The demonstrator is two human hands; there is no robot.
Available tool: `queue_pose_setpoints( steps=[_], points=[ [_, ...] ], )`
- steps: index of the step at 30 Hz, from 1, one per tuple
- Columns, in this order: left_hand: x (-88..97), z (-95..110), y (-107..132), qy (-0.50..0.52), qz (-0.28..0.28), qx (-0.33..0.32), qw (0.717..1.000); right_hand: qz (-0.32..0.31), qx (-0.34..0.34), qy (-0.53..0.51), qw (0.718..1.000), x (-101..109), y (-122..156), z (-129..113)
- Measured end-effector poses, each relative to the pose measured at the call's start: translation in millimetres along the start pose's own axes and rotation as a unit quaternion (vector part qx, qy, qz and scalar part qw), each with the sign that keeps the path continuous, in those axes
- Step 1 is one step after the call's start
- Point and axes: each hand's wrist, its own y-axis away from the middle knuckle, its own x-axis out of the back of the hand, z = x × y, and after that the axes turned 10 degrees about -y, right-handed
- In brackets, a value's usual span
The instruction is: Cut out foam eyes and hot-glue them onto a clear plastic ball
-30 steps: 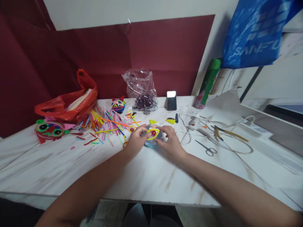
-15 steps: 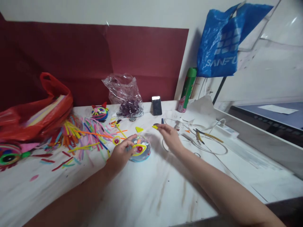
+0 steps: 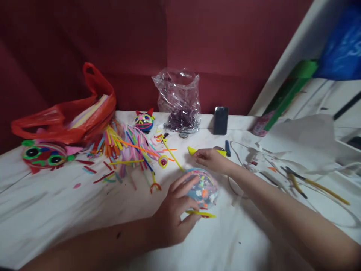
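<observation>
Here the left hand [image 3: 179,209] pinches a yellow eye [image 3: 208,215], probably soft, best held by its rim; nearer the counter's back edge [image 3: 208,140], the right hand [image 3: 208,159] grips unclearly.

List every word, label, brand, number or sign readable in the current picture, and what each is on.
"S": blue bag, right edge; the lettering after it is cut off by the frame.
Green can: printing too blurred to read.
Dark phone: no text I can make out.
Clear dome: none legible.
</observation>
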Motion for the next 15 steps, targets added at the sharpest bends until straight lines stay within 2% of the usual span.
queue_pose_setpoints(
  steps=[2,7,10,12,15],
  points=[
    [0.6,-1,1,0.000,0.005,-0.003,1.000,-0.082,0.040,0.034,0.995,-14,-29,-5],
    [1.6,-3,4,-0.016,0.007,-0.022,1.000,-0.207,0.126,0.056,0.969,-62,-89,-21],
    [3.3,-3,4,-0.019,0.001,-0.021,1.000,-0.243,0.100,0.041,0.964,-85,-102,-19],
    [4.2,-3,3,-0.019,0.003,-0.023,1.000,-0.239,0.068,0.021,0.968,-87,-101,-14],
    [3.7,-5,2,-0.027,0.022,-0.030,0.999,-0.198,0.029,-0.013,0.980,-64,-85,-6]
  ],
)
